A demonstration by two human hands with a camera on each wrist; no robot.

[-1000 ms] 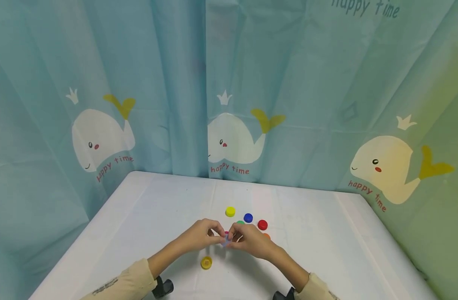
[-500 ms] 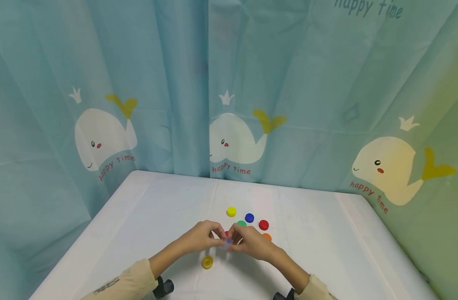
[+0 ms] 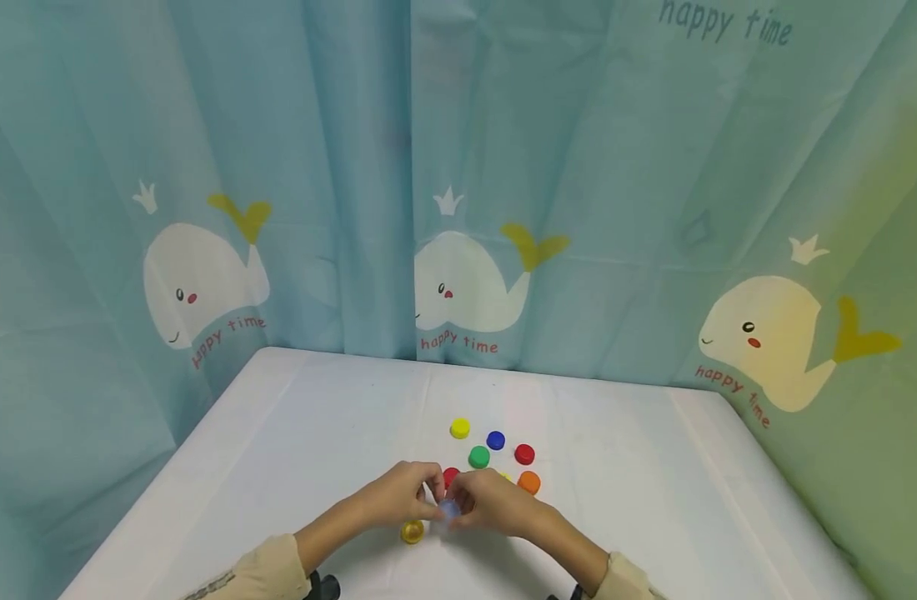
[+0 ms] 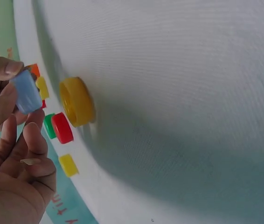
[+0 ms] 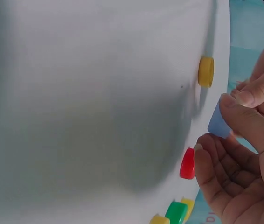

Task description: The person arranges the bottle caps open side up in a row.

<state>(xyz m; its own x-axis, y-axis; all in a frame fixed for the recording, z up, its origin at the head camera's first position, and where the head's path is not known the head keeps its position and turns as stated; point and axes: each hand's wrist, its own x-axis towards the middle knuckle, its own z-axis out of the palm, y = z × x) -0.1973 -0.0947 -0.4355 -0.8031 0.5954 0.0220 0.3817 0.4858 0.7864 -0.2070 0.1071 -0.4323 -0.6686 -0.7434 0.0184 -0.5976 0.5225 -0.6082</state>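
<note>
A light blue bottle cap is held just above the table, between both hands. My left hand pinches it from the left, with the thumb against its side in the left wrist view. From the right, my right hand pinches the same cap between thumb and fingers. In the left wrist view the cap is tilted, its smooth side showing. A golden-yellow cap lies hollow side up on the table below the left hand. Just beyond the hands sits a red cap, partly hidden by them.
Farther back on the white table lie a green cap, a blue cap, a yellow cap, another red cap and an orange cap. A second yellow cap is mostly hidden behind the right hand. Curtains surround the table.
Both hands have come slightly nearer to the person with the light blue cap, uncovering more of the green and red caps. The view has tilted a little. The other caps lie where they were.
</note>
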